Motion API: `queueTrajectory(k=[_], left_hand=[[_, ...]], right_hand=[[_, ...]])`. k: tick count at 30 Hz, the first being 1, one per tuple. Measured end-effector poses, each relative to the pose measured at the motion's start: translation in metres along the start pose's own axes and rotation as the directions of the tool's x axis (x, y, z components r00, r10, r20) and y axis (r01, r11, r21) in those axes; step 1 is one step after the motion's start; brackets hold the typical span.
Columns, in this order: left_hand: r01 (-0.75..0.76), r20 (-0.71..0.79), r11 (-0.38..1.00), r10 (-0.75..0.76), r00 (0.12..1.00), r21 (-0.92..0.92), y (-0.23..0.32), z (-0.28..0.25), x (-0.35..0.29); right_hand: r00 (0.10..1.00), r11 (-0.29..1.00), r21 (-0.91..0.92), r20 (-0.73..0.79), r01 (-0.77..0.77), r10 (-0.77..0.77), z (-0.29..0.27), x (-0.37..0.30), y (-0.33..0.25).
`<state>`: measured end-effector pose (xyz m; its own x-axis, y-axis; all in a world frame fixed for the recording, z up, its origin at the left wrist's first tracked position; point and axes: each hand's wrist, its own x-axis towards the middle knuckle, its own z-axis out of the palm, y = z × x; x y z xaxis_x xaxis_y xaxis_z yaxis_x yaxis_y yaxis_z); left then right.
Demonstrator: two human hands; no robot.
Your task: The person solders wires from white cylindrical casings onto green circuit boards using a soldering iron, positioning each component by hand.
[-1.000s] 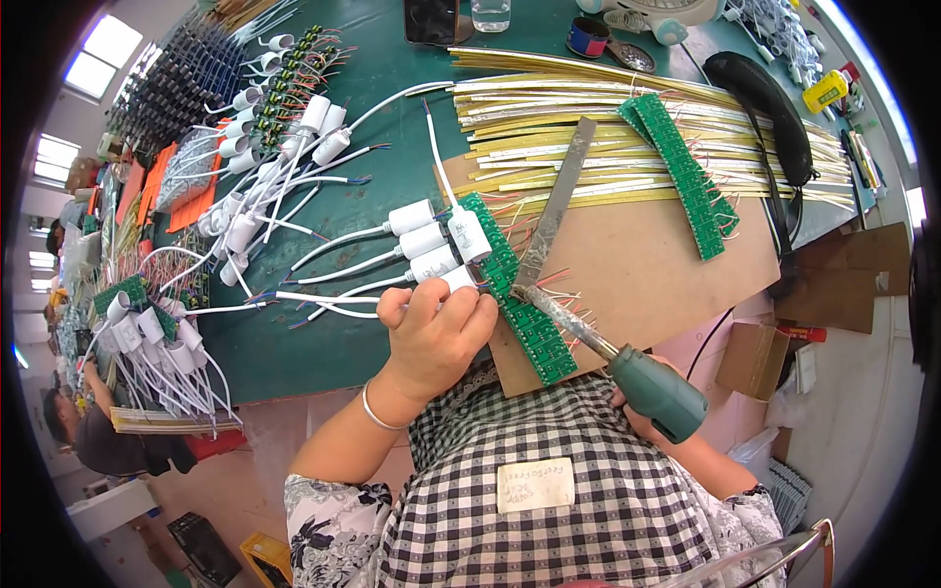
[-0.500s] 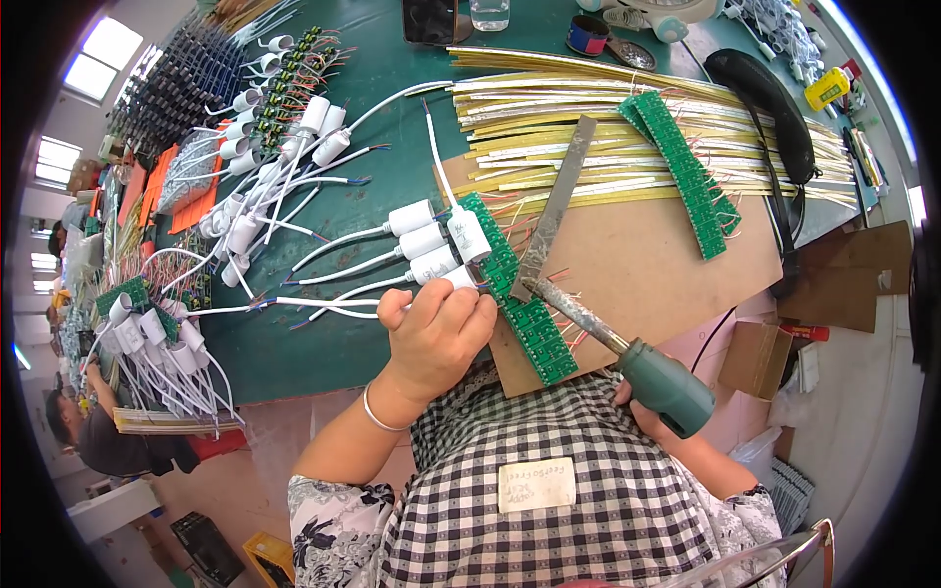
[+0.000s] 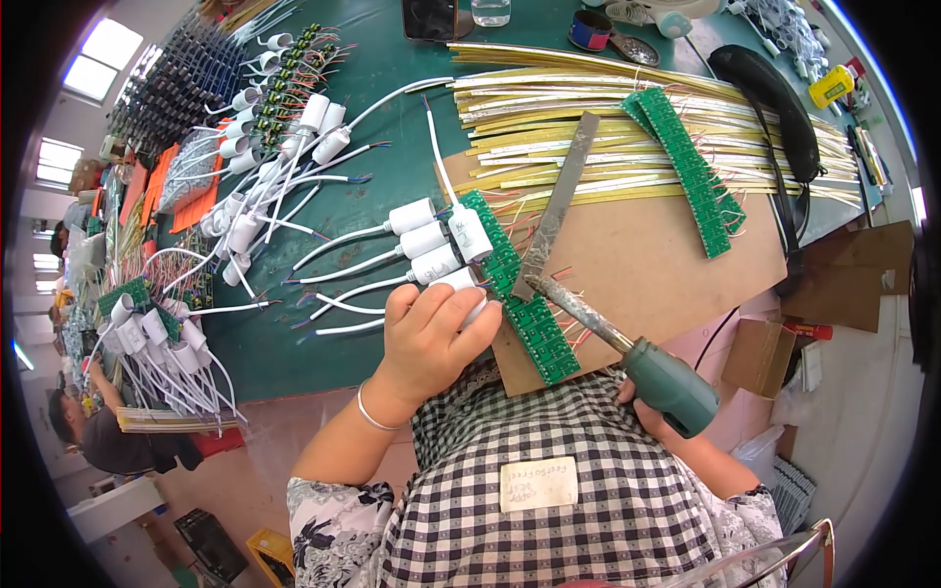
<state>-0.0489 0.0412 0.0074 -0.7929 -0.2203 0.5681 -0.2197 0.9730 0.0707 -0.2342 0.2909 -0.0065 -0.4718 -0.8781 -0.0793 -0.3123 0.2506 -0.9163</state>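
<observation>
My left hand (image 3: 431, 338) has its fingers closed round a white plastic cylinder (image 3: 461, 281) with a white cable, against the left edge of a green circuit-board strip (image 3: 539, 333). Several like cylinders (image 3: 421, 240) lie in a row above it, their cables running left. In my right hand (image 3: 637, 404), partly hidden by the handle, is a soldering iron (image 3: 667, 384) with a thick green grip. Its tip is over the strip, close to my left fingertips and the lower end of a flat metal bar (image 3: 559, 201). Thin wires stick out from the strip's right side.
A brown board (image 3: 667, 265) lies under the strip. More green strips (image 3: 686, 167) rest at right on long yellow-white strips (image 3: 529, 98). Cabled white cylinders (image 3: 235, 230) are heaped at left. A black case (image 3: 769, 108) and a round tin (image 3: 589, 31) sit farther back.
My left hand has shifted slightly down and right with the cylinder. A cable that reached far left now ends nearer my hand. The iron's tip stays at the strip.
</observation>
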Motion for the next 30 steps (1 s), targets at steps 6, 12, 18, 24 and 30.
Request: queueTrajectory(k=[6, 12, 18, 24, 30], left_hand=[[-0.027, -0.011, 0.999, 0.026, 1.000, -0.048, 0.000, 0.003, 0.000], [-0.008, 0.003, 0.993, 0.009, 1.000, -0.117, 0.003, 0.009, 0.000], [-0.004, 0.015, 0.993, 0.006, 1.000, -0.114, 0.002, 0.011, -0.001], [0.000, 0.021, 0.992, 0.003, 1.000, -0.124, 0.002, 0.012, -0.002], [-0.009, 0.015, 0.992, 0.011, 1.000, -0.122, 0.001, 0.012, -0.002]], right_hand=[[0.999, 0.971, 0.236, 0.031, -0.025, 0.018, 0.002, 0.000, -0.002], [0.929, 0.222, 0.903, 0.343, -0.367, 0.139, 0.001, -0.003, 0.017], [0.990, 0.753, 0.649, 0.136, -0.108, 0.025, 0.001, -0.008, 0.015], [0.941, 0.226, 0.942, 0.289, -0.247, -0.175, 0.006, 0.002, 0.032], [0.952, -0.105, 0.961, 0.233, -0.256, -0.197, 0.016, 0.002, 0.025]])
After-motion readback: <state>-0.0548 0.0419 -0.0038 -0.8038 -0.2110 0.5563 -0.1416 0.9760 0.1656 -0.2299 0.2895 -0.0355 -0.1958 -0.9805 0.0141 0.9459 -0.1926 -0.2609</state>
